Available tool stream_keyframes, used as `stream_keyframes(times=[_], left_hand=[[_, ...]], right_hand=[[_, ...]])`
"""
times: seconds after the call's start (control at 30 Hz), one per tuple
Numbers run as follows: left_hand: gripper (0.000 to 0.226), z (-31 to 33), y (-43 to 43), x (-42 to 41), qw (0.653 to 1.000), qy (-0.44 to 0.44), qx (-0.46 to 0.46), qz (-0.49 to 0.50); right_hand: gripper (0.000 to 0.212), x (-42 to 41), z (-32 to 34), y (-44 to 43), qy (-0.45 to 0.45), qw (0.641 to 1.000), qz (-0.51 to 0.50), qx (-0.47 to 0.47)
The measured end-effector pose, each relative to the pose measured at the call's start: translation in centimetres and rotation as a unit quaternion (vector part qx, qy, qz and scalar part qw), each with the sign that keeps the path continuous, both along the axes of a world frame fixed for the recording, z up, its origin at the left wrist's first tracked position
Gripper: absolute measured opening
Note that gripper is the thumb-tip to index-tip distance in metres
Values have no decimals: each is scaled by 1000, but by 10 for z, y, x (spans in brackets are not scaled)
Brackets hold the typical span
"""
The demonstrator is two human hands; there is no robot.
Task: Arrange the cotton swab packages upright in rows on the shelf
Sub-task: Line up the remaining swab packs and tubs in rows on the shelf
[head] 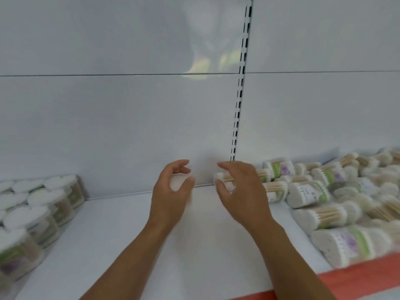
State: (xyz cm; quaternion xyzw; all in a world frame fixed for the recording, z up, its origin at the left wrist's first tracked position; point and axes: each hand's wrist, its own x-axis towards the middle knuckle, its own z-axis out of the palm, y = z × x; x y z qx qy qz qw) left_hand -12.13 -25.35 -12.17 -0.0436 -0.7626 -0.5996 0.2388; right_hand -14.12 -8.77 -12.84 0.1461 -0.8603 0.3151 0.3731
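Upright cotton swab packages (36,204) stand in rows at the left of the white shelf (121,239), their white tops showing. On the right lies a loose heap of packages (329,191), all on their sides. My left hand (171,195) is near the back of the shelf, thumb and fingers curled round a blurred white package (179,183). My right hand (240,191) is at the heap's left edge. It grips a package with wooden sticks (225,178) between thumb and fingers.
A white back panel rises behind the shelf, with a slotted upright strip (238,109) just above my right hand. A red price rail (350,282) runs along the shelf's front edge at the lower right. Bare shelf lies between the rows and the heap.
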Motion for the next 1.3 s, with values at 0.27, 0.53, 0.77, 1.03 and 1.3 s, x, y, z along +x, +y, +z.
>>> stream_keyframes(times=[0.27,0.53,0.77,1.03,1.3], left_hand=[[40,-5,7,-4,988,-12,-155,-18],[53,-8,4,-5,982,-7,-185,-23],[74,-5,2,-5,987,-30,-155,-33],[94,0,8,3,981,-29,-178,-64],[60,-3,15,7,986,-21,-157,-57]], right_hand=[[42,-19,-5,16,-134,970,-97,179],[29,-24,-3,16,-111,968,-101,203],[19,6,16,13,-161,927,93,-326],[32,32,14,7,-200,871,233,-383],[21,35,14,34,-143,954,75,-251]])
